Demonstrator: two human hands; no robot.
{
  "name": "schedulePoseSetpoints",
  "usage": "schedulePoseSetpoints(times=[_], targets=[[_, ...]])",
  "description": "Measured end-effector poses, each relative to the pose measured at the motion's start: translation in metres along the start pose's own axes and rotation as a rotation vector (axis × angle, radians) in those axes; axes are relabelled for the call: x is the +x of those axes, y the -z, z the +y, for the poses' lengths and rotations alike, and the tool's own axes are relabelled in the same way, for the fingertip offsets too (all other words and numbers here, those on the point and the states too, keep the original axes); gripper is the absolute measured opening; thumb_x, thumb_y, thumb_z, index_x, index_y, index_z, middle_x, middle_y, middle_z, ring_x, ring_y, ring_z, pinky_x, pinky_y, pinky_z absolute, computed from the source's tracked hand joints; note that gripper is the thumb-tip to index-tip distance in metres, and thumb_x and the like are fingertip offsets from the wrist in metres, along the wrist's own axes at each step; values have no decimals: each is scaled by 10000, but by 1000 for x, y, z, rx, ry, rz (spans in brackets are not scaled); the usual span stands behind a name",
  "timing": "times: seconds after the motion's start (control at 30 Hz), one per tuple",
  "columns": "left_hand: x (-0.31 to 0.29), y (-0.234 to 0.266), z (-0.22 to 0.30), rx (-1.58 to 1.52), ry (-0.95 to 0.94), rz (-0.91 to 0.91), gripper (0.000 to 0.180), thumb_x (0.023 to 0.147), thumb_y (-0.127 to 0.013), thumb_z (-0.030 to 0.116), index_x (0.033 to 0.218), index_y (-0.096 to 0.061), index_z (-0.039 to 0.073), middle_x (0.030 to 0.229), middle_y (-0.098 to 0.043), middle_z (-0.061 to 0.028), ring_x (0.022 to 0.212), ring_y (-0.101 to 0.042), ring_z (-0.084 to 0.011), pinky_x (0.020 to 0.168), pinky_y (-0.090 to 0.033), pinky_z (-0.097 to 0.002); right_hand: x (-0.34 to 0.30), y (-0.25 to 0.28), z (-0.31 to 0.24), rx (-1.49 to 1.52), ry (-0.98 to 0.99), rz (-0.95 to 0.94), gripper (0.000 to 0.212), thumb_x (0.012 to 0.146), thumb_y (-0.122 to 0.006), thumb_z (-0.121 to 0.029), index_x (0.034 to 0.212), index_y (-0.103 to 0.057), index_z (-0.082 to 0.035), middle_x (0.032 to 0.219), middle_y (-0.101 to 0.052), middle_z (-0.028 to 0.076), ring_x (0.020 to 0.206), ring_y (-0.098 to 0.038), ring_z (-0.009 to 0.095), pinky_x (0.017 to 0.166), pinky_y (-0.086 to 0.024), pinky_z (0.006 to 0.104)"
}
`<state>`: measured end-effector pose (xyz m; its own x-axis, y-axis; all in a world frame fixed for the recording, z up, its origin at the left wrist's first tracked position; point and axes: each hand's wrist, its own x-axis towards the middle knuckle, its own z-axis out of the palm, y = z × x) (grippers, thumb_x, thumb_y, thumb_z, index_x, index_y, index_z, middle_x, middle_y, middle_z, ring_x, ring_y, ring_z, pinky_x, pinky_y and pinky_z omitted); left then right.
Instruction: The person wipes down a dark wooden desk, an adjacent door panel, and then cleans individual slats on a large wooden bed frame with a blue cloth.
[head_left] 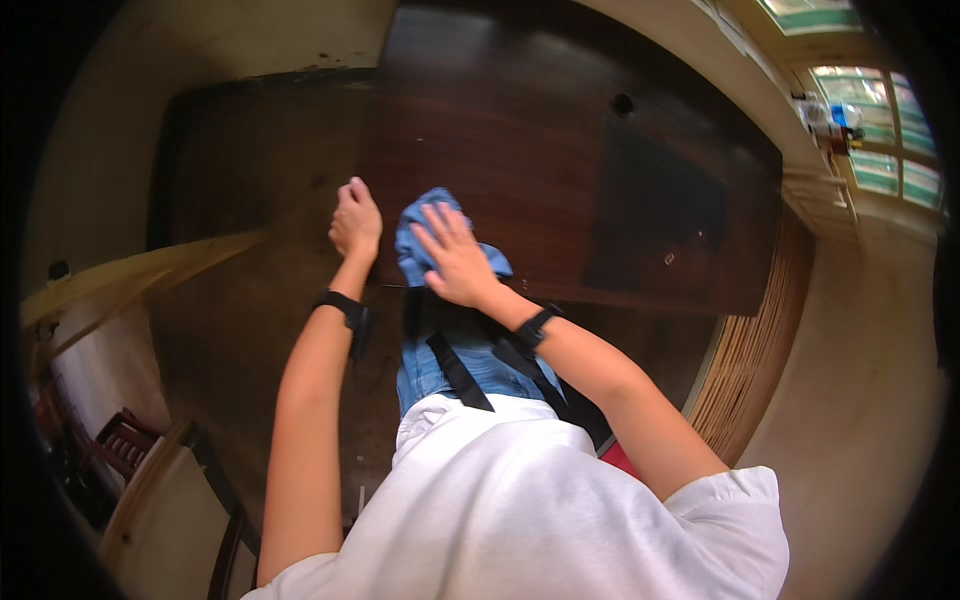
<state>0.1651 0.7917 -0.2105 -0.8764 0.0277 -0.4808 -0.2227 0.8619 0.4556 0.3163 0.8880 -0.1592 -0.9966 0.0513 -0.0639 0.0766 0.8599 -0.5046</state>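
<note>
Two hands on dark wooden panel [560,170], right hand [455,255] flat on blue cloth [420,225], left hand [355,220] clenched.

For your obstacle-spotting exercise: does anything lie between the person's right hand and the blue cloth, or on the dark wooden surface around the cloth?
Nothing visible does. The right hand lies flat on the blue cloth, pressing it against the dark wooden surface, which looks bare around it. The left hand rests apart, by the panel's left edge.
</note>
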Motion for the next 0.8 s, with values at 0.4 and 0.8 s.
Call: schedulePoseSetpoints(times=[0.4,0.8], targets=[[-101,-75,71,64,-855,387,532,868,-415,305,1298,-276,25,1355,-250,-175,1275,-203,-293,1043,-92,-470,-162,85,123,-161,-192,202,631,628,-574,-144,1240,-432,-92,1368,-282,134,1283,-202,333,1052,-162,440],[-115,-125,83,328,-698,561,572,864,-368,362,1324,-260,38,1398,-198,-156,1304,-159,-269,1053,-90,-457,-371,126,281,-474,-873,606,596,750,-485,-218,1294,-325,-33,1355,-244,237,1248,-215,399,1033,-140,476]])
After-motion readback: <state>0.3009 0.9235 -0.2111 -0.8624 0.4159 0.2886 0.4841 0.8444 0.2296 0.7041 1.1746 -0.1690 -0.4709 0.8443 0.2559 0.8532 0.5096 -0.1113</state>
